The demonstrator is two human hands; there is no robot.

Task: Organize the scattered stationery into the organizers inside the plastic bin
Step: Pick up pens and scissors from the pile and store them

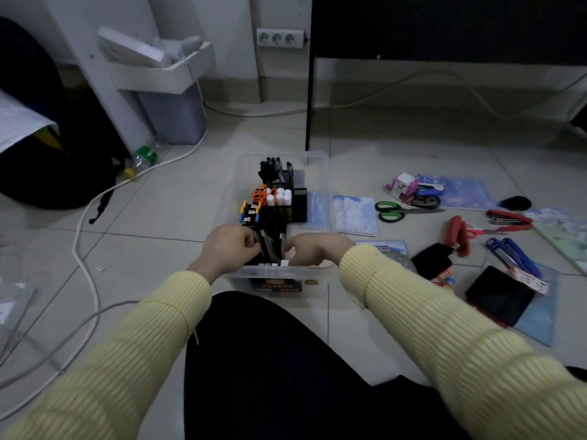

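Now | left hand [227, 249] pinches upright dark items [268, 246] | right hand [313, 249] curled (grip unclear) | plastic bin [323, 173] runs lengthwise away

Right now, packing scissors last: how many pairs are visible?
3: orange pair in the bin, green pair on the floor, pink pair by the red stapler; more may be hidden.

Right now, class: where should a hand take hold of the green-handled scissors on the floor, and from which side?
By the green handle loops, from above: the scissors lie flat and closed, loops nearest the bin, blades pointing right, away from it.
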